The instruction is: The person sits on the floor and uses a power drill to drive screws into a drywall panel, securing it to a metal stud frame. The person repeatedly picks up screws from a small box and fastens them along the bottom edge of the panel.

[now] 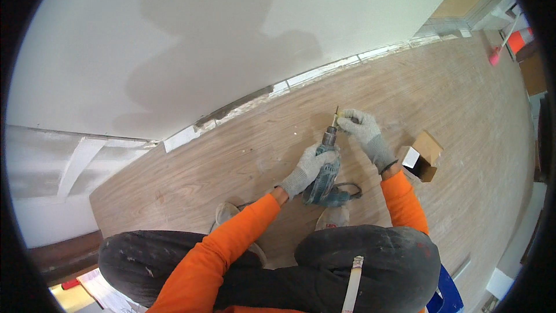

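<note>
A teal and black corded power drill (325, 177) points away from me above the wood-look floor. My left hand (311, 168), in a grey knit glove, is closed around its body just behind the dark chuck (329, 136). A slim bit (336, 112) with a silvery lower part sticks out of the chuck. My right hand (364, 132), gloved alike, has its thumb and fingertips pinched at this bit. A small yellowish spot shows by the fingertips; its nature is unclear. The drill's cord (353, 188) loops behind the handle.
An opened cardboard box (425, 156) stands right of my right forearm. Ahead runs a white wall (220, 40) with a rough, broken lower edge. My shoes (332, 218) and bent knees are close below. A blue object (446, 293) lies lower right; a cigarette (353, 287) shows in the foreground.
</note>
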A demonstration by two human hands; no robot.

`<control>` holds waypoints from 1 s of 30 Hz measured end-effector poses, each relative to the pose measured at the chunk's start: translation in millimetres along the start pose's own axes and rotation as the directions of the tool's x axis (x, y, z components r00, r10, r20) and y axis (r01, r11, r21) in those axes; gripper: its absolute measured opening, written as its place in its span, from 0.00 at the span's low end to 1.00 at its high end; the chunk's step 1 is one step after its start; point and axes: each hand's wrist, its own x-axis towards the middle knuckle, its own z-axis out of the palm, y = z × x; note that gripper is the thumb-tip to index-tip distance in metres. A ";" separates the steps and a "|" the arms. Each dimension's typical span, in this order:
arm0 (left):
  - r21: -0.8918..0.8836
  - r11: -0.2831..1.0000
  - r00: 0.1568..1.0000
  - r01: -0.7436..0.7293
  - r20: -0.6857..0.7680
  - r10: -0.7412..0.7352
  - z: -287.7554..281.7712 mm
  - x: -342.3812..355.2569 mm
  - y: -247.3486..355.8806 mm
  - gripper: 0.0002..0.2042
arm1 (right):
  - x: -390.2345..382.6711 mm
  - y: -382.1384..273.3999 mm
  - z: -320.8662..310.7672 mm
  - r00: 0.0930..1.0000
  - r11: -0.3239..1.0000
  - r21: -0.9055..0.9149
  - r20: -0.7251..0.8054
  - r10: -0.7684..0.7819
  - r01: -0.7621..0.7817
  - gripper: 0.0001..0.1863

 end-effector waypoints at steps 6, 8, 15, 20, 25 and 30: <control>-0.251 0.948 0.966 -0.196 -0.219 0.142 -45.4 16.9 -3.0 0.12 | -50.4 -1.8 45.5 0.959 0.828 -0.502 0.248 -0.139 0.250 0.46; -0.414 0.904 0.968 -0.108 -0.250 0.002 -68.1 25.4 -3.8 0.13 | -58.6 8.9 61.3 0.923 0.709 -0.604 0.330 -0.195 0.366 0.56; -0.448 0.872 0.958 -0.198 -0.277 0.075 -95.6 45.8 13.5 0.15 | -53.3 29.9 96.1 0.927 0.474 -0.798 0.344 -0.146 0.371 0.58; -0.483 0.851 0.932 -0.204 -0.361 0.019 -108.9 61.4 8.3 0.15 | -39.8 29.3 109.0 0.871 0.375 -0.811 0.306 -0.384 0.450 0.56; 0.030 0.982 0.817 -0.184 -0.551 0.170 -134.6 65.2 -11.0 0.22 | -32.8 37.3 118.3 0.837 0.222 -0.847 0.372 -0.402 0.483 0.51; 0.614 0.789 0.711 -0.006 -0.552 0.435 -140.0 49.5 -11.3 0.30 | -27.3 54.7 124.5 0.799 0.037 -0.880 0.412 -0.438 0.474 0.41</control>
